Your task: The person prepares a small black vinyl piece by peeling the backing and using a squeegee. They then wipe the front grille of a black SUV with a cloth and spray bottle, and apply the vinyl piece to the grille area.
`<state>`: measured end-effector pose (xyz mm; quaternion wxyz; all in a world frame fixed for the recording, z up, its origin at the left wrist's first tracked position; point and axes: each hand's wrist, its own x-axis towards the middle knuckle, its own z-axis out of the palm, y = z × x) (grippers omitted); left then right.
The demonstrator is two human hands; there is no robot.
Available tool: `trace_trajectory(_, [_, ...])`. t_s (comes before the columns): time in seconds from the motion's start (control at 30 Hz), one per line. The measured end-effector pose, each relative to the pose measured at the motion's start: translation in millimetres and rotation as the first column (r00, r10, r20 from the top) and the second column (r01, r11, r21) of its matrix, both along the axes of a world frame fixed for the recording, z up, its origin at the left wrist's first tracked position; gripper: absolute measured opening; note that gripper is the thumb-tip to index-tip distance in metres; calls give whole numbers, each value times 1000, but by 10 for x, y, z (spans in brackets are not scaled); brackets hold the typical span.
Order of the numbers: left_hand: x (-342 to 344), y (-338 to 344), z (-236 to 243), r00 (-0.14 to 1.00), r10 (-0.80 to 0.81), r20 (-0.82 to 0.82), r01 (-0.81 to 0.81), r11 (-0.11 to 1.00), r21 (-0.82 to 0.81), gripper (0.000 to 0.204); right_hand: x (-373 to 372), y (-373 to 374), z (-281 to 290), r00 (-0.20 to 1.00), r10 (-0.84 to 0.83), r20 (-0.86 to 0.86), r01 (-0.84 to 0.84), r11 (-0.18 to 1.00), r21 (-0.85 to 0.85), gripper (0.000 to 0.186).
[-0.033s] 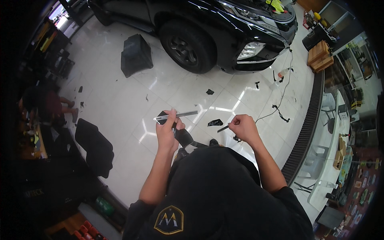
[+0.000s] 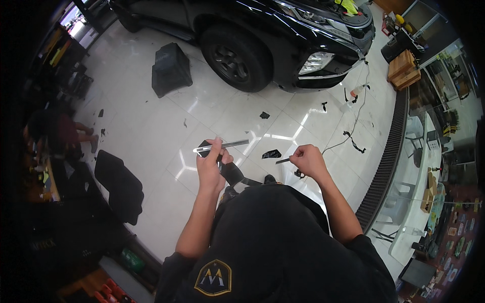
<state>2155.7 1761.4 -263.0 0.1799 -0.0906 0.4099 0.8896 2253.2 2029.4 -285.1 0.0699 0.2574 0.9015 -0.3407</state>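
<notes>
Your left hand (image 2: 211,162) grips a slim glossy metal strip (image 2: 222,146); at three o'clock, your right hand (image 2: 307,160) pinches a thin dark blade (image 2: 283,161).

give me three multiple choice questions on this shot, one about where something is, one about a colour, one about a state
1. Where is the black step stool?
A. on the floor beside the car's front wheel
B. on the car's hood
C. in the person's left hand

2. What colour is the car?
A. white
B. black
C. red

3. How is the left hand?
A. open and empty
B. flat on the floor
C. closed on a long silver strip

Answers:
1 A, it stands on the pale tiles just left of the wheel.
2 B, the body is glossy black.
3 C, the fingers wrap the strip.
</notes>
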Motion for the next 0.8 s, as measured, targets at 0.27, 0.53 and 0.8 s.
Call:
trace_trajectory(0.27, [64,-47,-96,999,-16,50,15,1000,16,16,392,321,-486,978,-207,3,192,902,-386,17])
trace_trajectory(0.53, [130,-135,4,987,-145,62,133,977,166,15,240,-308,782,980,-172,-96,54,702,-710,11])
trace_trajectory(0.8, [142,-194,99,980,-197,27,186,954,234,13,232,-434,984,983,-127,-134,-8,695,-719,10])
